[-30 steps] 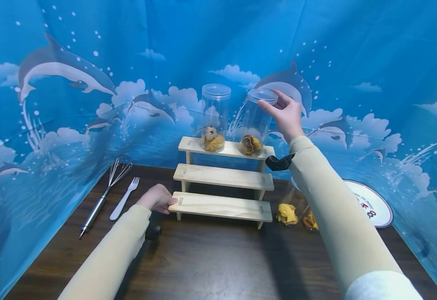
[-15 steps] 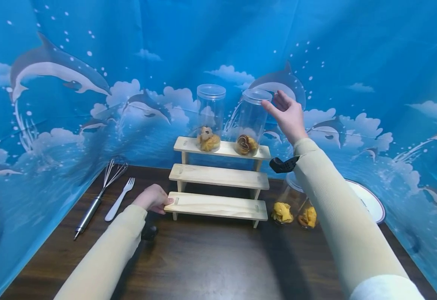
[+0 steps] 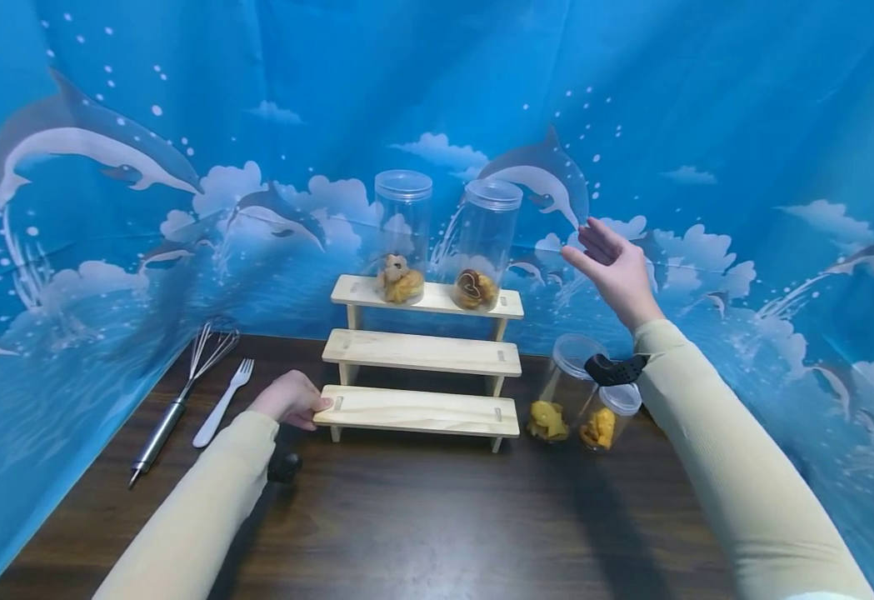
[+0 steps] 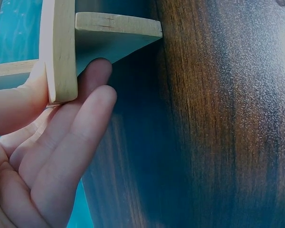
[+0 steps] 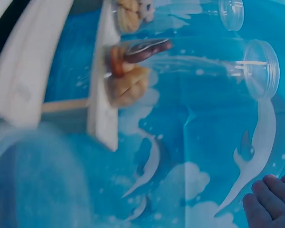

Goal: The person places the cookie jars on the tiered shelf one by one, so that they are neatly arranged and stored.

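Observation:
A three-tier wooden display stand (image 3: 417, 410) stands on the dark table. My left hand (image 3: 292, 400) grips the left end of its lowest shelf; in the left wrist view the thumb and fingers of that hand (image 4: 61, 152) lie on either face of the board (image 4: 62, 57). Two tall clear lidded jars stand upright on the top shelf: a left jar (image 3: 404, 218) with pastry-like pieces and a right jar (image 3: 491, 229) with a heart-marked brown piece. My right hand (image 3: 616, 275) is in the air right of that jar, fingers extended, holding nothing.
Right of the stand, a taller clear jar (image 3: 564, 379) and a shorter one (image 3: 611, 417) hold yellow-orange pieces; my right forearm passes close by. A whisk (image 3: 174, 412) and a white fork (image 3: 224, 402) lie at left. A blue dolphin-print curtain (image 3: 437, 83) hangs behind.
My right hand has let go of the right jar's lid and moved away right and down. That jar now stands straighter. The left hand keeps its grip while the view swings right.

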Demonstrator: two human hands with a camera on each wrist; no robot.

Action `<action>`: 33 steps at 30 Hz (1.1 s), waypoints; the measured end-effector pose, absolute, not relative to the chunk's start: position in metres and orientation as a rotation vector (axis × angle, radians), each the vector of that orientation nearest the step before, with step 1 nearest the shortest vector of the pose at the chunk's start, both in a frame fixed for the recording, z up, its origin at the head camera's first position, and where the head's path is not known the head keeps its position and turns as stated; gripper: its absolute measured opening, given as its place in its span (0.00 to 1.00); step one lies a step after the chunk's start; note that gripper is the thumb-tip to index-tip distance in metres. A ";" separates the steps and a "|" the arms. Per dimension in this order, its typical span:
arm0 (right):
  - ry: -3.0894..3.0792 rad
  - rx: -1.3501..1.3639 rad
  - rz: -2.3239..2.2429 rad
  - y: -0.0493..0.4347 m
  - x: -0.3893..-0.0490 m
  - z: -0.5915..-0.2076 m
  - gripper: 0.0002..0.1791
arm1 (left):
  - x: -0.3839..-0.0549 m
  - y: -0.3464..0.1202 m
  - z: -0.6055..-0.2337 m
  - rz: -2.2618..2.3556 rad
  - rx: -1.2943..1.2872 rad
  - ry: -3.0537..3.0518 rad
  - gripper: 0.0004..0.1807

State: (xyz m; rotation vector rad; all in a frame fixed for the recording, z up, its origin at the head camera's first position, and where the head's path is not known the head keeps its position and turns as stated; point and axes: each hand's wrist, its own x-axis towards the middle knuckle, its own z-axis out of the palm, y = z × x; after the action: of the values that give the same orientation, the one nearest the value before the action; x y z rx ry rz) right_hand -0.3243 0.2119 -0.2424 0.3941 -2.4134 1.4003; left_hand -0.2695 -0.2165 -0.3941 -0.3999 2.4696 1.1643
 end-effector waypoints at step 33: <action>-2.652 0.483 1.462 0.269 -0.278 -0.326 0.41 | -0.269 -0.217 -0.392 1.193 -0.388 2.434 0.17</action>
State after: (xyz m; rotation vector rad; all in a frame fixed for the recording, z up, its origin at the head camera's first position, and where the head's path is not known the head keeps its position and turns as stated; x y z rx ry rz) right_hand -0.2782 0.2692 -0.3261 0.4833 -2.6521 1.4621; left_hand -0.2687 -0.2173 -0.3924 -0.3879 2.4339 1.1925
